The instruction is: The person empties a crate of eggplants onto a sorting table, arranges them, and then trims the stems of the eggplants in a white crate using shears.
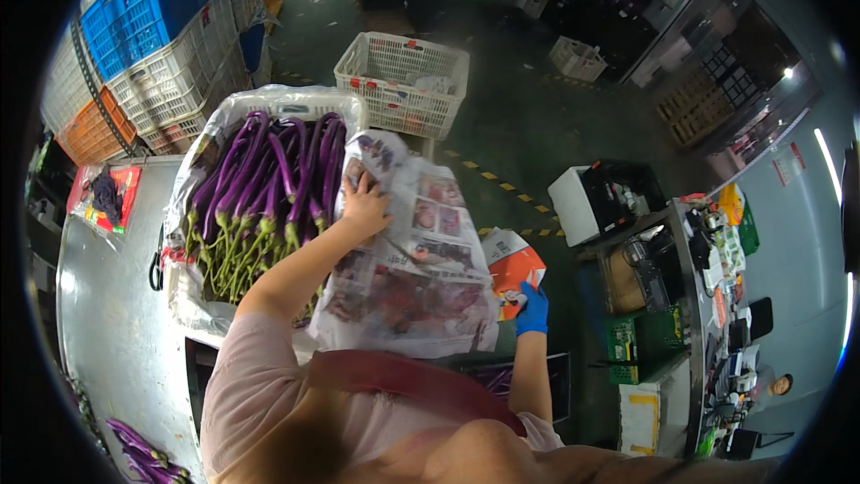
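Observation:
My bare left hand (366, 207) lies with spread fingers on a large printed newspaper sheet (416, 269). That sheet covers the right side of a white plastic crate (316, 102) and hangs past it toward my body. Long purple eggplants (248, 175) fill the crate, their green stems pointing toward me; clear plastic film (180, 215) lines the crate. To the right, my right hand (533, 309) wears a blue glove and pinches the lower edge of an orange and white printed paper sheet (516, 262). The far part of that paper lies beside the newspaper.
A metal table (114, 282) runs along the left, with loose eggplants (144, 454) at its near end. Stacked crates (161, 67) rise behind it. A white crate (403, 107) stands ahead. On the right are a black crate (621, 191) and a cluttered bench (685, 249); a person (772, 383) is beyond.

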`<state>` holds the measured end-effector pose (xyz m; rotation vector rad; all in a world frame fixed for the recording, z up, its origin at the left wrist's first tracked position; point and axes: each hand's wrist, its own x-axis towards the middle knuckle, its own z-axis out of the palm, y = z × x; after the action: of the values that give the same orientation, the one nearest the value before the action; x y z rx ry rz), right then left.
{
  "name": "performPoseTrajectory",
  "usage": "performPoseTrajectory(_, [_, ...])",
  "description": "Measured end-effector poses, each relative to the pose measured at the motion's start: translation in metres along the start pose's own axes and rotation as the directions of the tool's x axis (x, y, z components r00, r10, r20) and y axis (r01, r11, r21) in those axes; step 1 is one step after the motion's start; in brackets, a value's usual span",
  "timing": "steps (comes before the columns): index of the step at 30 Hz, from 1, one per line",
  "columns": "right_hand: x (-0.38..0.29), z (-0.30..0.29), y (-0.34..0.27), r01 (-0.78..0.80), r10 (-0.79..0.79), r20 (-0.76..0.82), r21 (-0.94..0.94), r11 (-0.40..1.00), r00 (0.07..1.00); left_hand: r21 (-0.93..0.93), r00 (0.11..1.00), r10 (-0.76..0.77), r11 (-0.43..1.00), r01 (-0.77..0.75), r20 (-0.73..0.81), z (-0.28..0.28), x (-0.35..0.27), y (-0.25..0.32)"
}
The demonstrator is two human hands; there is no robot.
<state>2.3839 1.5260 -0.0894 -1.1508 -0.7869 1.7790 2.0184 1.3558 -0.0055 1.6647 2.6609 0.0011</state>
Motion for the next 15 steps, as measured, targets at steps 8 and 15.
performPoseTrajectory(8, [0.109,0.024,-0.033,-0.032,0.089,0.248,-0.223,0.974,0.965,-0.025,0.99,-0.14,0.99,0.139,-0.004,-0.013,-0.032,0.0])
performPoseTrajectory(15, [0.167,0.186,-0.093,0.08,-0.117,0.481,0.098,0.992,0.869,-0.056,0.988,-0.156,0.986,0.154,-0.022,-0.007,-0.027,0.001])
